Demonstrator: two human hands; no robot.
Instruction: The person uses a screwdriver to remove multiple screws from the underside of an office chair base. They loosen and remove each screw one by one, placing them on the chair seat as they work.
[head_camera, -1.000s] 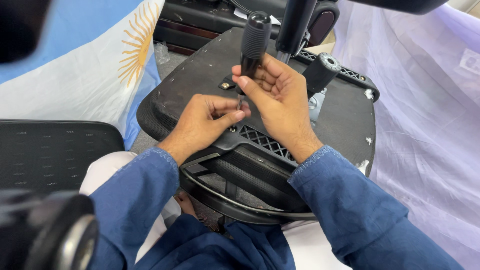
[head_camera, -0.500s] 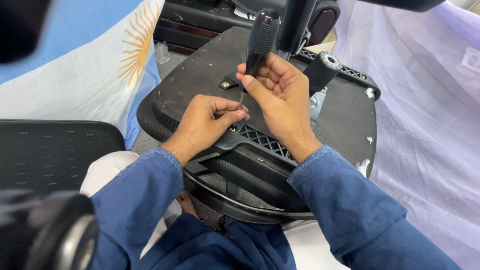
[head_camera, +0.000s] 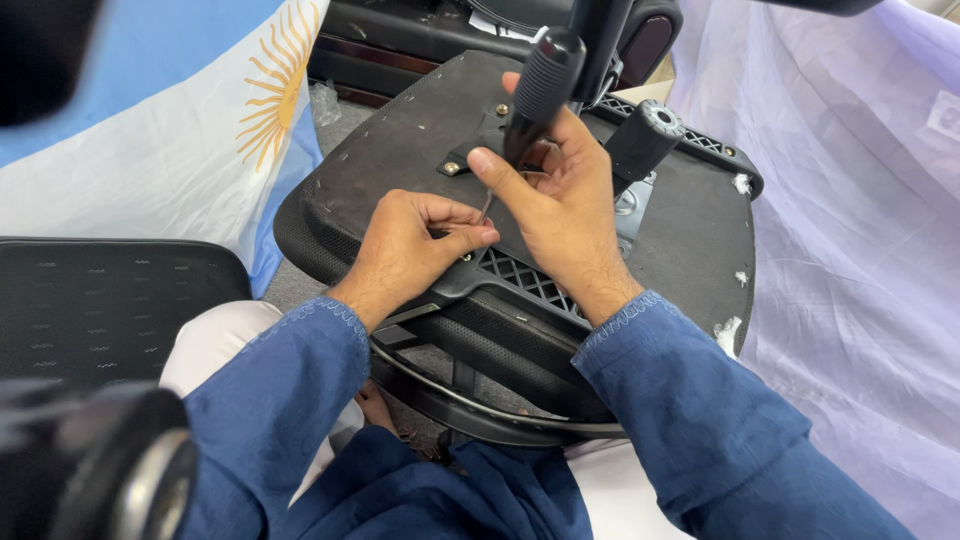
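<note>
- Upturned black office-chair seat, underside facing up across the lap, stapled fabric edge showing, filling mid-frame.
- Pale lilac plastic sheeting at 3 o'clock; white and sky-blue cloth with yellow sun at 10 o'clock; black mesh panel at 9 o'clock.
- Right hand clenched around black ribbed-handled screwdriver, handle leaning toward 1 o'clock, thin shaft running down toward 7 o'clock.
- Left hand pinched shut at the shaft tip, steadying it by the black lattice bracket.
- Best kept: shaft straightened over the small screw, tip seated before turning, firm downward press.
</note>
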